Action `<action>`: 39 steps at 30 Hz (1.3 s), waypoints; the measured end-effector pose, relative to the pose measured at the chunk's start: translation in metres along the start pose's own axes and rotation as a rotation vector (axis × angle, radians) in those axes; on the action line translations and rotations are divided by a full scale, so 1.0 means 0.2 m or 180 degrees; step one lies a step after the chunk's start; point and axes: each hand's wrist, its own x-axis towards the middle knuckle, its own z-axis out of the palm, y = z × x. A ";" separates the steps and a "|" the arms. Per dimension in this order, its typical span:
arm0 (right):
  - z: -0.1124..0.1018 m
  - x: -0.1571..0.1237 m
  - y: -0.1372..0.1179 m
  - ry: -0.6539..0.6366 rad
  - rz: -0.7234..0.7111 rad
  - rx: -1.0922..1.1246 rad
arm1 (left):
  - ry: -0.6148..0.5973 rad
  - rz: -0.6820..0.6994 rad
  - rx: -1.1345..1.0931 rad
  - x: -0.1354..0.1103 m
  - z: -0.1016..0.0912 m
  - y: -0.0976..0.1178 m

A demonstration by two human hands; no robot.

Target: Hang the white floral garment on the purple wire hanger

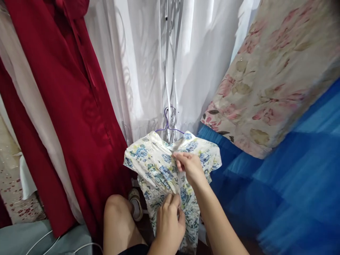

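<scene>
A small white dress with blue flowers (156,166) hangs on a purple wire hanger (168,123) in front of white curtains. My right hand (189,165) pinches the dress front near the collar. My left hand (170,219) is lower down, fingers closed on the fabric at the dress's middle. Both hands grip the same front seam of the dress.
A red garment (69,106) hangs at the left beside a pale pink one (32,106). White curtains (143,63) fill the back. A floral pink cloth (276,71) and blue tulle (292,184) lie at the right. My bare knee (118,216) and a sandal (136,202) show below.
</scene>
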 end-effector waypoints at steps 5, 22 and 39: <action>0.05 0.15 -0.19 0.0040 -0.0184 0.0030 | -0.0369 0.0382 0.0360 -0.02 0.00 -0.03; 0.04 0.07 0.08 0.0497 -0.1007 -0.0829 | 0.1288 0.1642 -0.0241 0.76 -0.61 0.18; 0.02 -0.33 0.53 0.0221 0.0073 -0.0041 | 0.2037 -0.1882 -0.4712 0.87 -0.31 -0.65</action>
